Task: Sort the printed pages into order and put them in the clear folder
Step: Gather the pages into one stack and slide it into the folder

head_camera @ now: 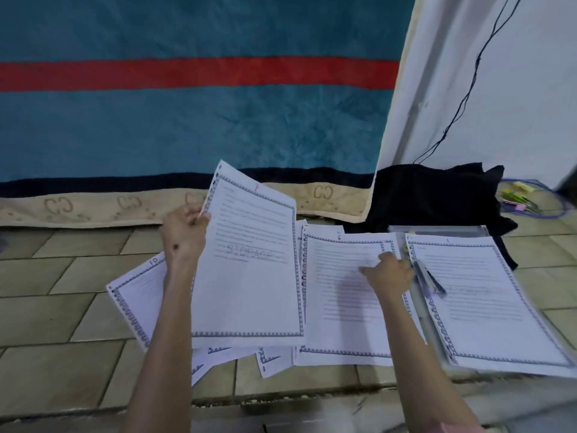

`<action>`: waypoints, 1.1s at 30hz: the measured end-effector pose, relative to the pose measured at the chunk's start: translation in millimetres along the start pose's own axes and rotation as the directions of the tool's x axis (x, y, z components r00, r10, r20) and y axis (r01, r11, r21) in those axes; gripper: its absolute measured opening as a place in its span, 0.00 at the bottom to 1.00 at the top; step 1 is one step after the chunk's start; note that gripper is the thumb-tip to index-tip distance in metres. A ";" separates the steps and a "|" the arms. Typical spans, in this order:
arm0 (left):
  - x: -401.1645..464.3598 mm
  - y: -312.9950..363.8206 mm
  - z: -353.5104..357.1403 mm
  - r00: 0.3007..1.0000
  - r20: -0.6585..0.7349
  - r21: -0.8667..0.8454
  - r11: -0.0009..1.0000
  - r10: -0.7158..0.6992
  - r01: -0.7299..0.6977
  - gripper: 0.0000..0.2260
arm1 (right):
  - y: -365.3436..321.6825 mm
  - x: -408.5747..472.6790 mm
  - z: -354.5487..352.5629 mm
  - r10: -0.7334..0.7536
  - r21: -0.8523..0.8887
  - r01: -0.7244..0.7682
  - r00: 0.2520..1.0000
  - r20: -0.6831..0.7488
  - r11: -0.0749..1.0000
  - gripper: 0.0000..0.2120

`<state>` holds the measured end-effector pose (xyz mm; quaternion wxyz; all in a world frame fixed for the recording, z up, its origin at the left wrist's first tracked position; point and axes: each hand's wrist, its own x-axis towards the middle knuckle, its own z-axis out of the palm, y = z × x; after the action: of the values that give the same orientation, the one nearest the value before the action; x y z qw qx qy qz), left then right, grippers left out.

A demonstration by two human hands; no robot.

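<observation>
Several printed pages with patterned borders lie on the tiled floor. My left hand (184, 234) pinches the top left corner of the page marked 7 (249, 267) and holds it raised above the others. A page marked 10 (137, 295) lies under it at the left. My right hand (388, 273) rests on the page marked 6 (343, 301), fingers curled near its top right corner; it is blurred. The page marked 1 (487, 301) lies at the right on the clear folder (437, 230), with a pen (429, 276) across its left edge.
A teal blanket with a red stripe (199, 120) hangs behind the pages. A black cloth (437, 195) lies at the right under a white sheet with a thin black cable (468, 92). Small coloured items (518, 198) sit far right.
</observation>
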<state>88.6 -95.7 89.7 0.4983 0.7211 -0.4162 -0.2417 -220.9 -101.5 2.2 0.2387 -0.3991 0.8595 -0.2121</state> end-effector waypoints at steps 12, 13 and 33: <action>-17.0 -56.6 39.4 0.961 0.078 0.147 0.956 -0.266 0.253 0.15 | 49.9 28.3 -6.7 0.097 0.250 -0.068 0.990 -0.106 0.966 0.34; -15.9 -58.6 39.0 0.961 0.076 0.147 0.956 -0.267 0.254 0.16 | 52.4 29.5 -9.5 0.101 0.310 -0.060 0.988 -0.119 0.949 0.32; -7.0 -90.0 16.5 0.871 0.371 -0.056 0.929 -0.321 0.366 0.14 | 27.6 17.3 -65.6 -0.011 0.552 0.323 0.869 -0.494 0.769 0.13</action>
<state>104.6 -84.2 0.1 0.4078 0.6952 -0.3485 -0.4785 -284.9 -87.4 34.9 0.1232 -0.3132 0.7327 -0.5915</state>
